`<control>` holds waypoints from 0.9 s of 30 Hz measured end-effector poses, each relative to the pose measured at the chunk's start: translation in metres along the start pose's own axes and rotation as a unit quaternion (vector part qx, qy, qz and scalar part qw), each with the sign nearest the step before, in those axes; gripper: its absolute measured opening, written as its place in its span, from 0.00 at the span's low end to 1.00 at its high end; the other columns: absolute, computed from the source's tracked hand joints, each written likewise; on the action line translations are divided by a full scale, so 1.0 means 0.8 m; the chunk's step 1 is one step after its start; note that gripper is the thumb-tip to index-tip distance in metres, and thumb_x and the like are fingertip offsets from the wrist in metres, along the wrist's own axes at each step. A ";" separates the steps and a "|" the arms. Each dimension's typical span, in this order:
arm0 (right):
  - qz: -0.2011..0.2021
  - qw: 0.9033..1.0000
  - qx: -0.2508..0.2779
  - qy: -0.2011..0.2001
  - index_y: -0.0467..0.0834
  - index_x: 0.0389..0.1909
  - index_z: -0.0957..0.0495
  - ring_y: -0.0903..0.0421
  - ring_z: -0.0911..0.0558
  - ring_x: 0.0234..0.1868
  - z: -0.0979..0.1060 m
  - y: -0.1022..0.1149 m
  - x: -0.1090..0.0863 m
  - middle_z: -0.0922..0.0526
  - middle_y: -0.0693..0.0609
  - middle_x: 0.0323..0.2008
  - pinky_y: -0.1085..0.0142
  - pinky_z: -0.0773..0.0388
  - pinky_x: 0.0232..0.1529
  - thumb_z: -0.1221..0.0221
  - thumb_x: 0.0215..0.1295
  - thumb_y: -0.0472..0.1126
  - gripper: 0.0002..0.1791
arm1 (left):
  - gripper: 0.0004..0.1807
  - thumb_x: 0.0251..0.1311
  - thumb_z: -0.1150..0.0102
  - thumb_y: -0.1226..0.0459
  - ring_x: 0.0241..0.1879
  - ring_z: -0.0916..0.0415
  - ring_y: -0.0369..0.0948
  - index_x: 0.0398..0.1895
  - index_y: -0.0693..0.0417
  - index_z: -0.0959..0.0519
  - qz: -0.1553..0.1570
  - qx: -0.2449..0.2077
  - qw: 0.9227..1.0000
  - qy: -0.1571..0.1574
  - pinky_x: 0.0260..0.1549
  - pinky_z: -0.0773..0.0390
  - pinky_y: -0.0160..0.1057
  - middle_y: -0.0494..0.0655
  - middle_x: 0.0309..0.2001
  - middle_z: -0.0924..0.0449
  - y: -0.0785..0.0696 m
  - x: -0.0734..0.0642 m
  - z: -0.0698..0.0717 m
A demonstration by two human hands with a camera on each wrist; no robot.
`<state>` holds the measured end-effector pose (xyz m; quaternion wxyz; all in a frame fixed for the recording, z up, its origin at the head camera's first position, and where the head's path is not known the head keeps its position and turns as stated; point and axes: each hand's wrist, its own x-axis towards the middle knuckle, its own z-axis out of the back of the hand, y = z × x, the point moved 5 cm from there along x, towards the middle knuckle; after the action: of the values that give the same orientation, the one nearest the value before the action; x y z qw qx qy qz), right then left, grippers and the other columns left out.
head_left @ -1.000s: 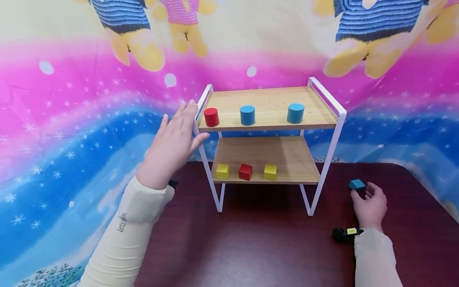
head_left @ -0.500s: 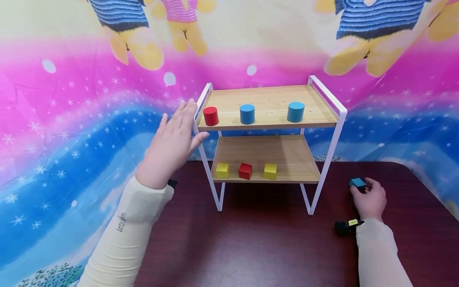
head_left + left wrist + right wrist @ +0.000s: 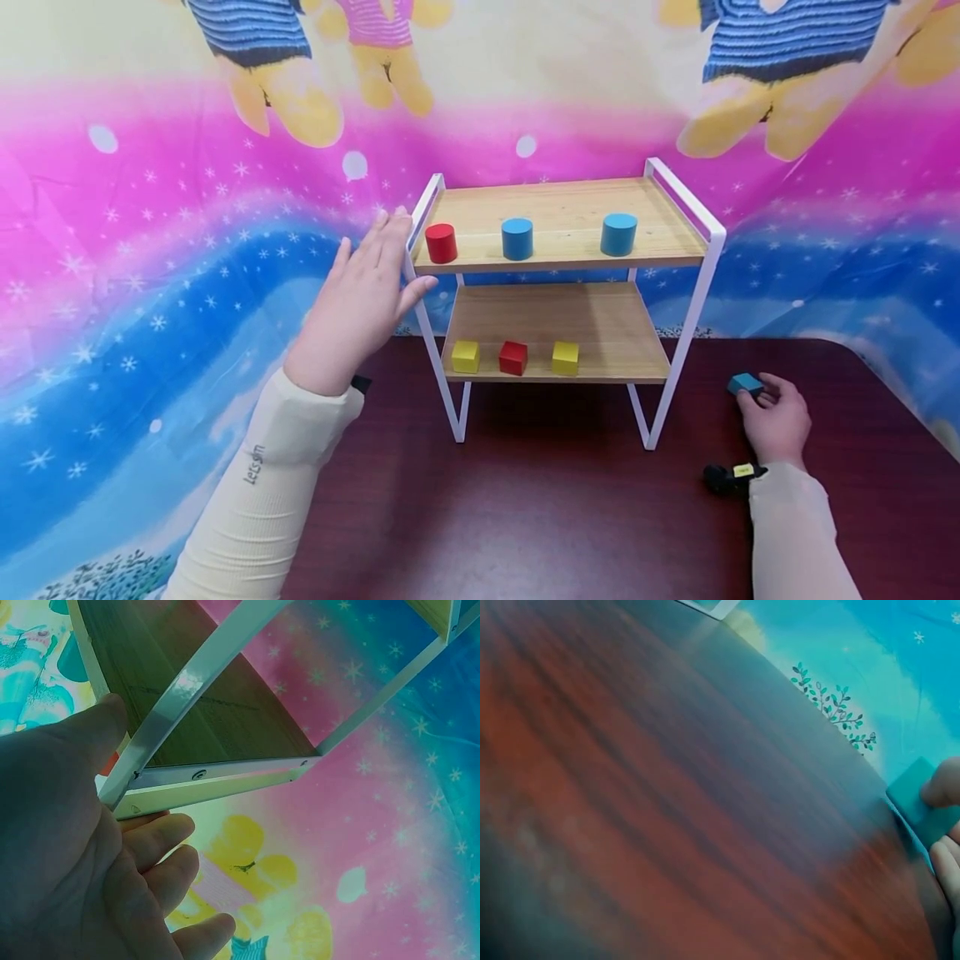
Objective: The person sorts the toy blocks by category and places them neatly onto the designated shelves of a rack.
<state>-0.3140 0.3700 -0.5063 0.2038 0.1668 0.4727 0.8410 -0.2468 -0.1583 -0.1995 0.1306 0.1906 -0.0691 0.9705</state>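
On the dark table at the right, my right hand point(image 3: 777, 425) pinches a blue block point(image 3: 745, 384) between thumb and fingers. In the right wrist view the block point(image 3: 915, 796) shows at the right edge, partly covered by fingers. My left hand point(image 3: 352, 308), fingers straight and thumb spread, lies against the upper left side of a two-tier shelf point(image 3: 540, 204). The left wrist view has this hand point(image 3: 97, 847) beside the white frame point(image 3: 161, 712). A red cylinder point(image 3: 441, 243) and two blue cylinders point(image 3: 517, 240) point(image 3: 618, 235) stand along the top board's front.
Two yellow cubes point(image 3: 466, 357) point(image 3: 566, 358) and a red cube point(image 3: 513, 358) sit on the lower board's front edge. A printed cloth point(image 3: 225, 192) hangs behind the table point(image 3: 510, 517). White legs point(image 3: 660, 408) carry the shelf.
Over the last second my right hand has shifted slightly forward and its fingers have closed on the blue block. My left hand stays at the shelf's side.
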 end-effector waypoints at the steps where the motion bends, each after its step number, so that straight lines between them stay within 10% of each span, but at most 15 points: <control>1: -0.001 1.000 0.007 0.001 0.39 0.77 0.41 0.35 0.31 0.70 0.000 0.000 -0.001 0.36 0.33 0.71 0.45 0.31 0.67 0.46 0.75 0.46 0.34 | 0.48 0.71 0.43 0.48 0.81 0.60 0.50 0.83 0.52 0.57 0.000 0.000 1.000 0.000 0.74 0.57 0.64 0.54 0.81 0.53 0.000 0.000 0.000; 15: -0.013 0.998 0.064 -0.007 0.48 0.73 0.30 0.61 0.24 0.62 0.003 0.004 -0.020 0.27 0.47 0.64 0.80 0.25 0.52 0.38 0.71 0.48 0.31 | 0.47 0.71 0.42 0.48 0.80 0.59 0.49 0.82 0.54 0.56 -0.004 -0.001 1.000 -0.005 0.74 0.57 0.64 0.54 0.81 0.52 0.000 0.000 0.000; 27: 0.042 0.994 0.103 0.016 0.46 0.69 0.25 0.75 0.24 0.46 -0.001 0.019 -0.043 0.23 0.62 0.51 0.87 0.27 0.42 0.35 0.69 0.46 0.28 | 0.47 0.71 0.43 0.48 0.80 0.59 0.50 0.82 0.54 0.55 -0.003 -0.002 1.000 -0.004 0.74 0.56 0.65 0.55 0.81 0.52 -0.001 -0.001 0.001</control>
<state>-0.2875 0.3447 -0.4965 0.1424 0.1936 0.5522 0.7983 -0.2454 -0.1580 -0.1988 0.1337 0.1941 -0.0715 0.9692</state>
